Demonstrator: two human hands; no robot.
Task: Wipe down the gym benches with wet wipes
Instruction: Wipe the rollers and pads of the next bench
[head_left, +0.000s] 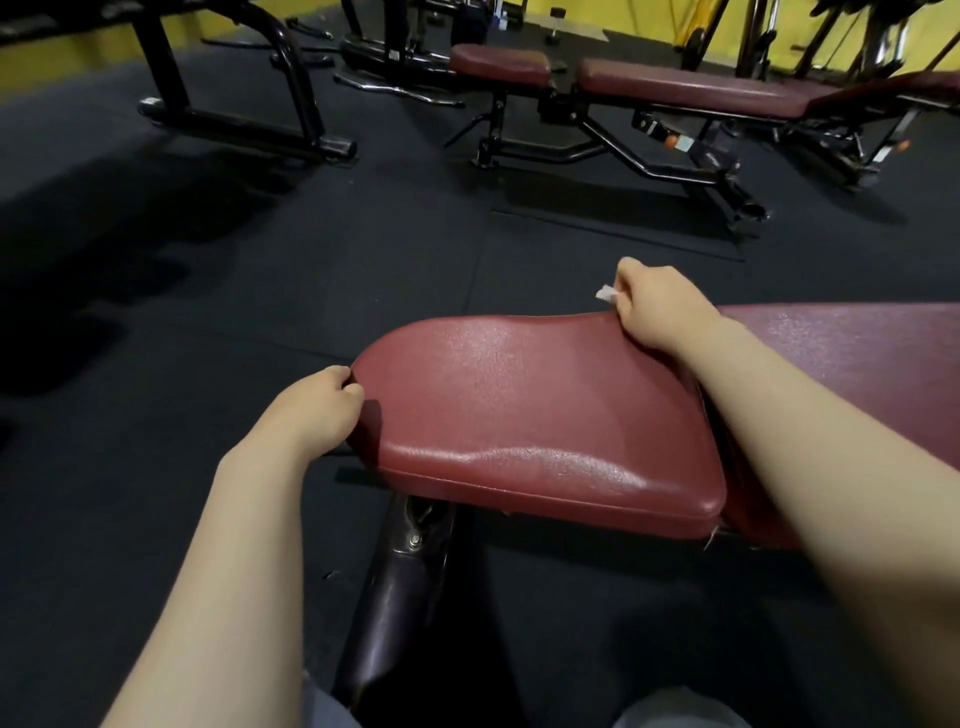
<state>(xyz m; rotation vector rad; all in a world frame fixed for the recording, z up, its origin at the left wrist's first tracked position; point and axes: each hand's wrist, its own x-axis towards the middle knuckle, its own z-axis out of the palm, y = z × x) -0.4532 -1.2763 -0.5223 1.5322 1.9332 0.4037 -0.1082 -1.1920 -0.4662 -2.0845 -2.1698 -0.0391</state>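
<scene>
Gym floor (260, 291) was dark rubber matting, seams visible between tiles, a yellow wall (62, 57) ran along the back. Nearest thing was a maroon padded seat pad (535, 415) of a bench, glossy with a sheen across its top, creased along the near edge, sitting on a dark metal frame post (400, 587) below. A second maroon pad (852, 353) of the same bench continued to the right, just beside the seat pad, a narrow gap between them under the right forearm. Left hand (317, 410) gripped the left end of the seat pad, fingers curled round its edge, thumb on top. Right hand (660, 306) was at the far right corner of the seat pad, fingers curled and pinching a small white wet wipe (607, 294); only a scrap of it stuck out on the left of the fist, at the pad's far edge. Whether the wipe touched the pad could not be told. Behind, well apart, another maroon bench (685, 85) stood on a black frame with an orange knob, and further right part of one more. Black machine frame (244, 104) at the upper left, chrome bars and a small dumbbell (556, 23) on the floor at the back
</scene>
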